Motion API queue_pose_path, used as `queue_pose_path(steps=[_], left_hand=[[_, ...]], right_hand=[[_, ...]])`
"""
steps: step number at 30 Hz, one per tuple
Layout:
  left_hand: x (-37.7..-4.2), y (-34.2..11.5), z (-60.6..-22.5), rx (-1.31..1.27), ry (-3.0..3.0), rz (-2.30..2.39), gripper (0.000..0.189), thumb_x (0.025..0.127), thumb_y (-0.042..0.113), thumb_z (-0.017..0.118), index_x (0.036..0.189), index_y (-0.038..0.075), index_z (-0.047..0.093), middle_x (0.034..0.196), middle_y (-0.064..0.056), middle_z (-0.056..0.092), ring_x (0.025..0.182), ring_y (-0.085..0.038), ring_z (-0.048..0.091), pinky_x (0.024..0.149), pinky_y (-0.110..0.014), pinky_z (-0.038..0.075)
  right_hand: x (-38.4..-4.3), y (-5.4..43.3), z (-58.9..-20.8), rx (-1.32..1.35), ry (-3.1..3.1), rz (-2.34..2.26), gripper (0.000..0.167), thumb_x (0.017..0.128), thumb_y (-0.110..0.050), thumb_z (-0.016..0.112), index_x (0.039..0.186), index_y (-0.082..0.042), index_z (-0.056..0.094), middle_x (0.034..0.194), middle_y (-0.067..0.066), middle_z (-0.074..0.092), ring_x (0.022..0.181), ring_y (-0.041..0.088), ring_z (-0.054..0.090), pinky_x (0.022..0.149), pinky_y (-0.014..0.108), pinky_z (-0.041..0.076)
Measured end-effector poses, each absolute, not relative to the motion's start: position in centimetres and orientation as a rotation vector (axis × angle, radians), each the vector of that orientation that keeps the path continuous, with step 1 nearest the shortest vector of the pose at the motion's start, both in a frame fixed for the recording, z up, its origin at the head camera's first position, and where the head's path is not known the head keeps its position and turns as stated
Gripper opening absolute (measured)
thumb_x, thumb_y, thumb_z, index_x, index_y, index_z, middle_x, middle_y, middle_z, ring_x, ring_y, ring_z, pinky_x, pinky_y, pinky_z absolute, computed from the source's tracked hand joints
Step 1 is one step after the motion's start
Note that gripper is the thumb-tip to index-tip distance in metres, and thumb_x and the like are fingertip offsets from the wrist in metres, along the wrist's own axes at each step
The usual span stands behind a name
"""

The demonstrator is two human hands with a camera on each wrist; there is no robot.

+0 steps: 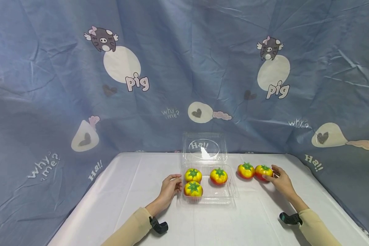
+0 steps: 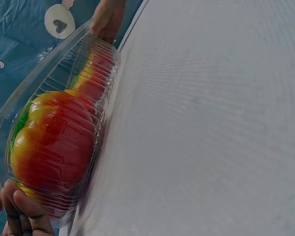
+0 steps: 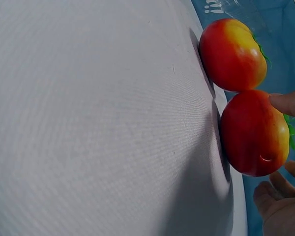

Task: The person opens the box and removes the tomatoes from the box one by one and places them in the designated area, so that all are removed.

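Observation:
A clear plastic box [image 1: 216, 193] lies on the table with its lid [image 1: 187, 155] raised at the back. Inside are three yellow-and-red toy tomatoes with green leafy tops, two at the left and one [image 1: 219, 176] towards the right. My left hand [image 1: 169, 188] holds the box's left edge, its curled fingers against the ribbed wall in the left wrist view. Two more toy tomatoes stand right of the box, side by side and touching. Around the outer tomato [image 3: 253, 135] my right hand [image 1: 282, 182] spreads, thumb over its near side, fingers by its far side.
A white cloth covers the table [image 1: 135, 181]. Behind it hangs a blue curtain [image 1: 172, 68] printed with pigs and words. Dark straps with devices are on both wrists, over cream sleeves [image 1: 130, 227].

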State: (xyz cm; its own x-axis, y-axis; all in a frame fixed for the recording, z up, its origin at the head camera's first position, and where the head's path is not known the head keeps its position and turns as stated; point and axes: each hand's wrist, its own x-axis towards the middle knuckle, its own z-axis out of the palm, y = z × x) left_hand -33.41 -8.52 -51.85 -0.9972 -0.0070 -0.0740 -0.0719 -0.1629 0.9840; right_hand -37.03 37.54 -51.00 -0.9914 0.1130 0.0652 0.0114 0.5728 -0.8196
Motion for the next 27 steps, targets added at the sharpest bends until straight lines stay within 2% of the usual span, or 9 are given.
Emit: queue_pose_path(steps=[10,22,27], left_hand=[[-33.4,-8.5,-52.1,-0.102,1.996,2.367,0.039,0.09,0.008,0.053,0.123,-0.011,0.047,0.074,-0.004,0.055,0.061,-0.012,0.051,0.056,-0.024,0.046],[-33.4,-8.4,-51.9,-0.115,2.002,2.383,0.035,0.089,0.006,0.053,0.119,-0.01,0.049,0.073,-0.003,0.055,0.06,-0.012,0.051,0.054,-0.023,0.045],[-33.4,-8.4,-51.8,-0.109,2.0,2.383,0.033,0.089,0.006,0.052,0.118,-0.009,0.049,0.073,-0.003,0.054,0.06,-0.012,0.05,0.055,-0.023,0.045]], right_hand=[[-36.7,37.7,-50.7,-0.072,-2.694,1.344,0.087,0.086,-0.028,0.071,0.147,0.01,0.022,0.15,0.034,0.025,0.135,0.051,0.029,0.11,0.055,0.032],[-36.3,37.8,-49.7,-0.028,-2.724,1.263,0.092,0.085,-0.037,0.071,0.151,0.002,0.019,0.149,0.039,0.015,0.134,0.055,0.027,0.106,0.064,0.03],[-36.4,37.6,-49.1,0.012,-2.719,1.227,0.091,0.084,-0.036,0.072,0.149,0.004,0.022,0.148,0.038,0.02,0.134,0.054,0.029,0.108,0.062,0.029]])
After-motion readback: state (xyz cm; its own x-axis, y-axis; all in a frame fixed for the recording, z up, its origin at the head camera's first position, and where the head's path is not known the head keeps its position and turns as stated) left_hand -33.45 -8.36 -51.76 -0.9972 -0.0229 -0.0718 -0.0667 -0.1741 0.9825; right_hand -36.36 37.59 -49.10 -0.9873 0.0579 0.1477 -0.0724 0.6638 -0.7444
